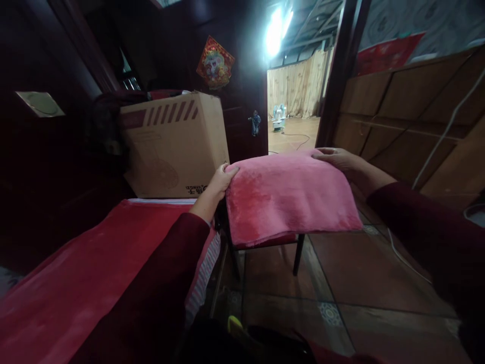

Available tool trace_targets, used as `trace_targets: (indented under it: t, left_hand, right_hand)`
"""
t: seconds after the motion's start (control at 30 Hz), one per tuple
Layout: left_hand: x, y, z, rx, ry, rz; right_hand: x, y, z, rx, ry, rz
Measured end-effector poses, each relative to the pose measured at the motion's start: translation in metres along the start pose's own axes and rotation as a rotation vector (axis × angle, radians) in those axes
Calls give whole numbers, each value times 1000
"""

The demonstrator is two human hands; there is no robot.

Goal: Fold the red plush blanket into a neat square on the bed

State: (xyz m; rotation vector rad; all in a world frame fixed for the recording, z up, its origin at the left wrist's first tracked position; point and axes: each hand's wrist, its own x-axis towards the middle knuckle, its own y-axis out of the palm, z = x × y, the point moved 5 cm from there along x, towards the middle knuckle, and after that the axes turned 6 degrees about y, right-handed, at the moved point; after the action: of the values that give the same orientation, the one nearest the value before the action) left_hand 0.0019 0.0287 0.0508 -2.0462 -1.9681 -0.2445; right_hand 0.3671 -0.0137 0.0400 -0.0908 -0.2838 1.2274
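2 hands are on my pink fuzzy blanket (pixel 291 199). My left hand (pixel 221 182) and my right hand (pixel 335 159) are open and rest on its far corners. The blanket is folded flat and sits on a small stool with black legs (pixel 298 254). A red bed (pixel 76 273) is left of the stool, and a cardboard box (pixel 174 146) is behind it.
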Motion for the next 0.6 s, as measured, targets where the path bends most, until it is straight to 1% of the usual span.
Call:
trace_targets:
  t: [0.07, 0.1, 0.13, 0.2, 0.27, 0.33, 0.37, 0.43, 0.47, 0.53, 0.57, 0.6]
  left_hand:
    - [-3, -1, -3, 70, 12, -17]
    - [-3, -1, -5, 104, 13, -26]
    - [-4, -2, -7, 143, 13, -32]
    - [-5, -4, -14, 279, 25, -59]
    - [-7, -2, -27, 506, 95, -85]
    - [-11, 11, -45, 759, 229, -43]
    - [-14, 21, -53, 867, 307, 7]
    - [-21, 44, -63, 1023, 456, 152]
    - [-26, 55, -64, 1076, 508, 229]
    - [-34, 71, -59, 1132, 560, 355]
    - [-37, 75, -55, 1135, 565, 392]
    - [-39, 77, -50, 1127, 564, 408]
  right_hand:
    - [1, -3, -2, -9, 39, -7]
    - [1, -5, -1, -51, 35, -14]
    - [1, -7, 1, -124, 11, -31]
    - [1, -11, 12, -341, -55, -102]
    - [-2, -7, 32, -565, -158, -178]
    - [-9, 13, 57, -717, -317, -182]
    - [-14, 28, 70, -768, -415, -153]
    - [-27, 64, 89, -862, -597, -56]
    - [-33, 82, 93, -919, -661, 3]
    - [-42, 111, 91, -1028, -738, 143]
    - [-44, 120, 86, -1064, -756, 201]
    - [-45, 125, 80, -1085, -766, 239]
